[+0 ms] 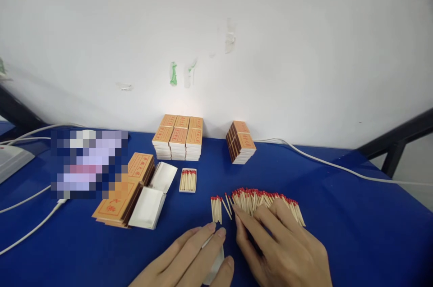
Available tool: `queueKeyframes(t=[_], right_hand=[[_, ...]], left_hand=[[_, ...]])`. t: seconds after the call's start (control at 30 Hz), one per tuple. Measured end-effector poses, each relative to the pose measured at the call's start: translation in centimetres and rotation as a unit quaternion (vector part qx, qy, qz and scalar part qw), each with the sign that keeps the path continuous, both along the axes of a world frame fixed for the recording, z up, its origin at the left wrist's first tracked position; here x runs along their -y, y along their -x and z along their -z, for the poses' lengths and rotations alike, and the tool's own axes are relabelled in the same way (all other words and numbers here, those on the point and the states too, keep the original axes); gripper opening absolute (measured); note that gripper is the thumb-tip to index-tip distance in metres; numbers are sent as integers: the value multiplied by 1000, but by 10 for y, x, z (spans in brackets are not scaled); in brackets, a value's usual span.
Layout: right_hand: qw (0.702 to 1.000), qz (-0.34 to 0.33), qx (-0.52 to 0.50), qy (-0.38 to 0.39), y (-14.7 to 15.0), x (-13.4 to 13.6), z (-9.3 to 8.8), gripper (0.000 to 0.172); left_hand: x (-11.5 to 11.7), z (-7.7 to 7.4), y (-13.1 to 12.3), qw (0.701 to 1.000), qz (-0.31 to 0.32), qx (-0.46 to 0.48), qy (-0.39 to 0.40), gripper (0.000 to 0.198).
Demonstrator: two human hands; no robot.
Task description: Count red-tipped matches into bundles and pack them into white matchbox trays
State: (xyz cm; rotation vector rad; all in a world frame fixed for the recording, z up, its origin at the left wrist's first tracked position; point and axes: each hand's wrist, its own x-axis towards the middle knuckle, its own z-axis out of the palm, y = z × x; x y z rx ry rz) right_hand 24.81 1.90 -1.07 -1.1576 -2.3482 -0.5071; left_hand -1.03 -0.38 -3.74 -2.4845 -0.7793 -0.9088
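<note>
A heap of red-tipped matches (267, 201) lies on the blue table (355, 233). My right hand (280, 246) rests on the near side of the heap, its fingers spread flat over the sticks. A small bunch of matches (216, 209) lies apart, just left of the heap. My left hand (189, 260) lies beside it, fingers closed round a white matchbox tray (214, 262) that is mostly hidden under them. An open tray with matches in it (188, 180) sits further back.
Stacked orange matchboxes (178, 137) stand by the white wall, and a tilted stack (241, 142) to their right. Orange sleeves (123, 197) and white empty trays (154, 197) lie at left. White cables (338, 167) cross the table. A blurred patch covers the left.
</note>
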Motion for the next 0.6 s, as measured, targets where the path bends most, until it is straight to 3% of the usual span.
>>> queueKeyframes(t=[0.2,0.3,0.33,0.37,0.6], right_hand=[[999,13,-47,-15,9,-3,-8,17],[999,11,-49,-9,11,-3,-10,19],[999,9,-47,-5,11,-3,-10,20],[999,7,-42,-2,11,-3,-10,21],[999,10,-45,-2,15,-4,-12,23]], left_hand=[[-1,-14,1,1000,3,18,-16,31],[0,-30,4,1000,6,-28,-6,28],[2,-36,6,994,-7,-104,45,33],[3,-41,7,991,-7,-120,62,34],[9,-53,7,992,-5,-91,90,34]])
